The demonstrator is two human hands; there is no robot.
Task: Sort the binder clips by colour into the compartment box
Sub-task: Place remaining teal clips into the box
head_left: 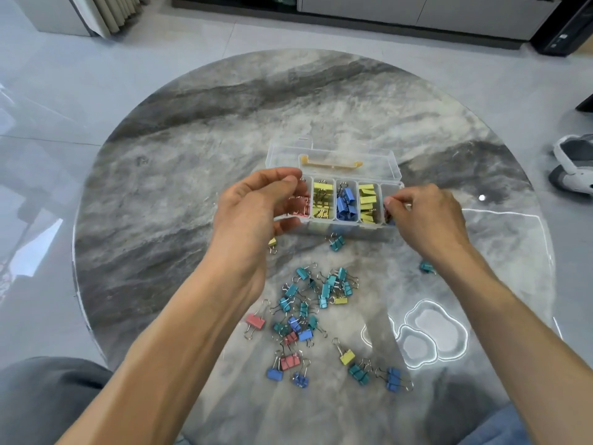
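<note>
Head view first: a big round surface (pixel 199 130) with a grey, cloudy marble look fills most of what I see. Near its middle sits the clear compartment box (pixel 333 200), lid tipped back behind it with an orange latch (pixel 330 162) on it. The box has five little rooms in a row. From the left they hold pink clips, yellow clips (pixel 322 200), blue clips (pixel 346 202) and more yellow ones; the last room is mostly hidden.

The left hand (pixel 256 207) curls round the left end of the box, thumb under and fingers over the top, likely to keep it from sliding. The right hand (pixel 426 213) is at the right end, fingertips pinched tight over the last room (it may be holding a small clip, but I cannot tell what).

Closer to the person lies the loose pile of binder clips (pixel 317 303), mostly teal, with some blue, pink and yellow mixed in. Plenty are not sorted yet, so I think the job is about half done.
</note>
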